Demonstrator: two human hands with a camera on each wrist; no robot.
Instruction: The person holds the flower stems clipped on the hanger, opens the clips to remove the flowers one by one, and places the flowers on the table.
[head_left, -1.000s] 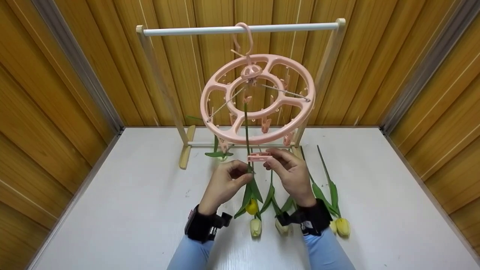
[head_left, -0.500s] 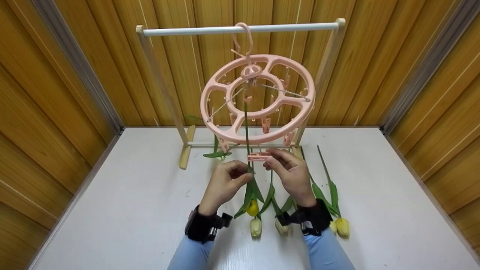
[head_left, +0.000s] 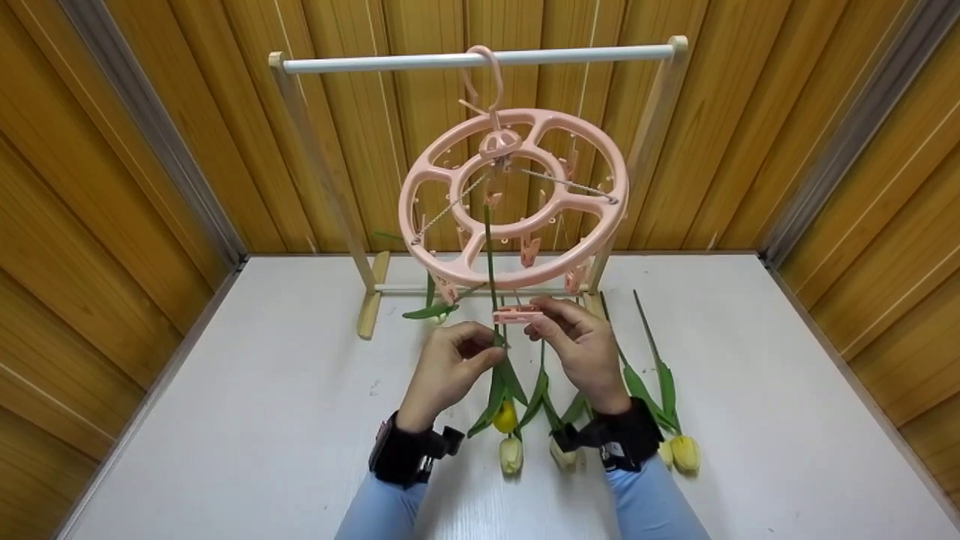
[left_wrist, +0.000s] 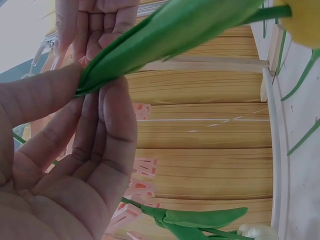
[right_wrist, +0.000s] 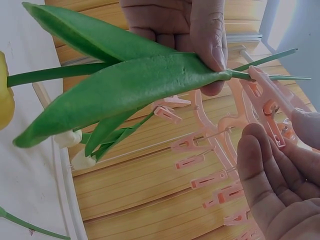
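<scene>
My left hand (head_left: 454,367) pinches a yellow tulip (head_left: 505,416) between thumb and fingers, where its green leaves (right_wrist: 120,95) meet the stem. The bloom points down toward me, and the stem rises in front of the pink round clip hanger (head_left: 517,280). My right hand (head_left: 585,349) pinches the handle end of a pink clothespin (head_left: 517,315) hanging from the hanger. The tip of this clothespin sits right at the stem, just above my left fingers. In the left wrist view, a large leaf (left_wrist: 175,37) covers part of my right hand.
The hanger hooks over the white bar (head_left: 375,63) of a wooden-legged rack. More pink clothespins (head_left: 529,251) dangle from it. A pale tulip (head_left: 431,310) hangs at its left. Pale and yellow tulips (head_left: 511,455) lie on the white table (head_left: 247,420), several toward the right (head_left: 685,454).
Both hands keep their grip and hardly move. The pale tulip hanging at the left swings slightly to the left.
</scene>
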